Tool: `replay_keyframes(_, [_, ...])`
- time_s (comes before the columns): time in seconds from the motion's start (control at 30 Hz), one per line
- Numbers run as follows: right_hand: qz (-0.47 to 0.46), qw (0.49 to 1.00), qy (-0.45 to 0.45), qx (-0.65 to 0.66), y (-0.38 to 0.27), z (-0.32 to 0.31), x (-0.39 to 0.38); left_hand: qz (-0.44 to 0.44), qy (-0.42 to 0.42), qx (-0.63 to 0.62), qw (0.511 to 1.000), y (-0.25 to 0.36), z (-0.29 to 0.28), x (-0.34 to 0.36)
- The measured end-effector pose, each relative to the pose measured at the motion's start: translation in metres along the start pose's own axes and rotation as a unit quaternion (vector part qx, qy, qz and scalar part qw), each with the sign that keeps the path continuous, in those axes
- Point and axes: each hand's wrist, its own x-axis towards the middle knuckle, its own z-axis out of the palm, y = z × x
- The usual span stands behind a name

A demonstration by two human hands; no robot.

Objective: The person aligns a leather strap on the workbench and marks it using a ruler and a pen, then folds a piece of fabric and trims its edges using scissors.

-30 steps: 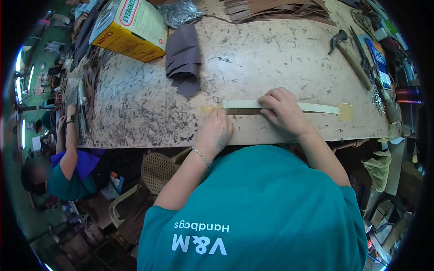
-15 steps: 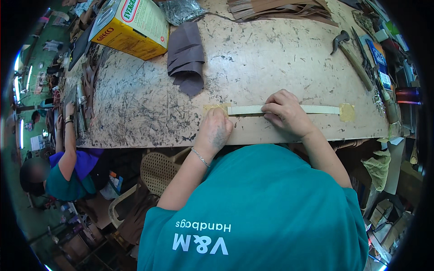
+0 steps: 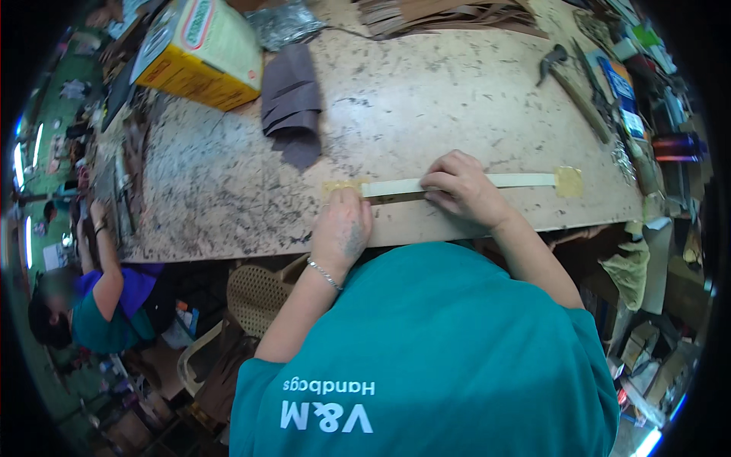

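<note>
A long, narrow white strip [image 3: 521, 180] lies across the worktable, close to its near edge. Yellowish tape patches cover both its ends, a left patch [image 3: 329, 187] and a right patch [image 3: 569, 182]. My left hand [image 3: 339, 228] is closed, its fingertips pinched at the strip's left end beside the tape. Around the middle of the strip, my right hand [image 3: 466, 192] has thumb and fingers closed on its near edge. A thin dark line runs under the strip between my hands; whether it is shadow or another layer I cannot tell.
Beyond my hands lie folded dark brown pieces [image 3: 293, 107] and a yellow-and-white can [image 3: 205, 57]. A hammer [image 3: 579, 103] rests at the right among tools. Brown strips [image 3: 457, 17] are stacked at the far edge. Another person [image 3: 99, 297] works at the table's left end.
The whole view has shifted slightly, so the table's things appear further left. Both hands keep about the same places on the strip.
</note>
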Motion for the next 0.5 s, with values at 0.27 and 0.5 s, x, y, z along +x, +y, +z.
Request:
replay_keyframes(0.27, [-0.024, 1.000, 0.010, -0.007, 0.000, 0.006, 0.000, 0.000, -0.046, 0.086, 0.995, 0.002, -0.005, 0.006])
replay_keyframes(0.5, [-0.032, 0.999, 0.002, 0.002, -0.001, 0.001, -0.002, -0.032, -0.007, -0.125, 0.992, -0.010, 0.000, 0.006])
